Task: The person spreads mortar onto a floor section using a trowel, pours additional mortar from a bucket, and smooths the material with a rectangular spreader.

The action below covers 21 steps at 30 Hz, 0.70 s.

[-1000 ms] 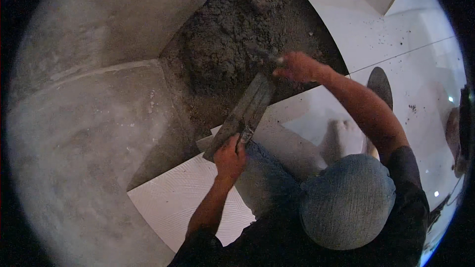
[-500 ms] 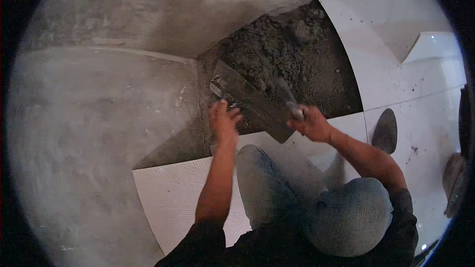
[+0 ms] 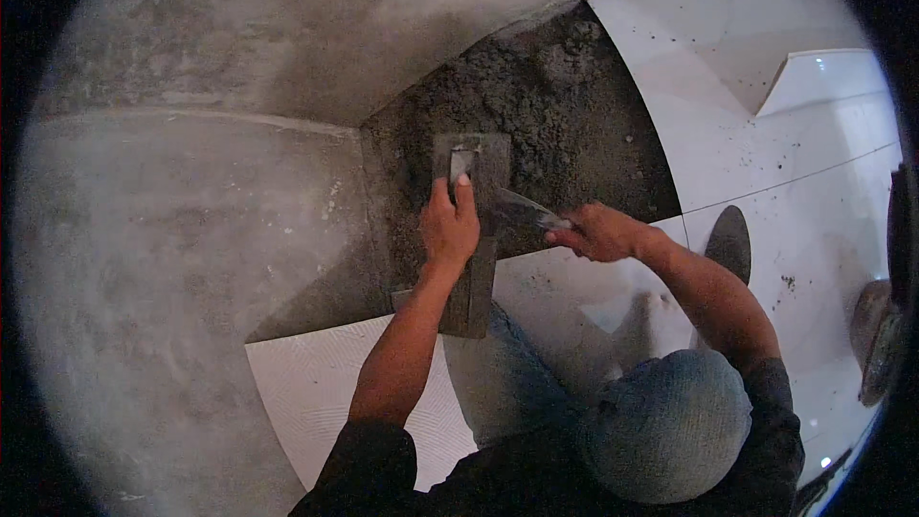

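Note:
My left hand (image 3: 450, 230) grips the handle of a long, rectangular steel float (image 3: 474, 292), which lies lengthwise toward me and is streaked with grey mortar. My right hand (image 3: 603, 235) is closed on the handle of a small trowel (image 3: 522, 206), whose blade points left and meets or overlaps the float's right side. Beyond both tools lies a patch of dark, lumpy wet mortar (image 3: 565, 86), bordered by white tiles on the right.
Grey concrete walls (image 3: 172, 230) rise left and behind the mortar. A white tile with ridged backing (image 3: 316, 393) lies lower left. White floor tiles (image 3: 728, 115) stretch right, with a loose piece (image 3: 814, 77), a dark oval object (image 3: 728, 239) and dark footwear (image 3: 871, 345) on them.
The float has swung from slanting crosswise to lengthwise toward me. My left hand, open beside its handle half a second ago, now grips it. My right hand's trowel has moved lower and left.

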Each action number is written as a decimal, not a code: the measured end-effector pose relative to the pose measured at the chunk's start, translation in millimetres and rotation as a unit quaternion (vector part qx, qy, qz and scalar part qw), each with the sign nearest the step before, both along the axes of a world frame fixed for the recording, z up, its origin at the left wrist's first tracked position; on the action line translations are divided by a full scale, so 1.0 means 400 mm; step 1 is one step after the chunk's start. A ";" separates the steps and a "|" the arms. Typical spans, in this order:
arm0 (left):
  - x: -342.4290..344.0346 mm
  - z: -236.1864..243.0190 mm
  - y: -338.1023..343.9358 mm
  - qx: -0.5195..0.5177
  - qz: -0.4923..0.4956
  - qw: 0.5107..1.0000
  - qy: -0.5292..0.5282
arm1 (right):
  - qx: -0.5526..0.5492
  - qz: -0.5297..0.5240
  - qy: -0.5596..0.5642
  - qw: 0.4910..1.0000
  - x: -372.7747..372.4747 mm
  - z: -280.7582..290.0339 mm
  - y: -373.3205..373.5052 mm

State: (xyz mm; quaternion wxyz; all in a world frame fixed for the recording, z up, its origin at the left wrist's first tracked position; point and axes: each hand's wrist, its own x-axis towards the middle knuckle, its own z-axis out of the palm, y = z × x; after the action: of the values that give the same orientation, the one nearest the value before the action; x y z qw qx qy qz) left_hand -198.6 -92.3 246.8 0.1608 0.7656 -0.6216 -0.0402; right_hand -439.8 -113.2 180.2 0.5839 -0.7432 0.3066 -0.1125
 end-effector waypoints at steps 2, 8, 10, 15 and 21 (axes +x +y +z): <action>-0.039 0.012 0.012 0.049 -0.014 0.999 0.020 | -0.148 -0.001 0.031 0.988 0.007 -0.071 -0.032; 0.004 -0.029 0.073 0.060 0.006 0.998 -0.021 | -0.029 -0.052 0.072 0.996 0.022 -0.063 -0.029; -0.010 -0.029 0.060 0.077 0.020 0.997 -0.008 | 0.203 0.008 0.049 0.978 0.037 -0.065 0.031; -0.013 -0.043 0.091 0.056 0.002 0.994 0.098 | 0.093 -0.095 0.064 0.989 -0.003 -0.034 -0.066; 0.068 -0.052 0.105 -0.003 0.318 0.710 0.629 | -0.028 -0.160 0.031 0.986 0.021 -0.081 -0.013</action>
State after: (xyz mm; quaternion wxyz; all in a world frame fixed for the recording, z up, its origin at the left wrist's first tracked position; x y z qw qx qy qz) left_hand -171.3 -50.3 225.8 0.5197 0.7153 -0.0967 -0.4570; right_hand -431.4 -118.2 147.9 0.5275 -0.7041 0.4359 -0.1898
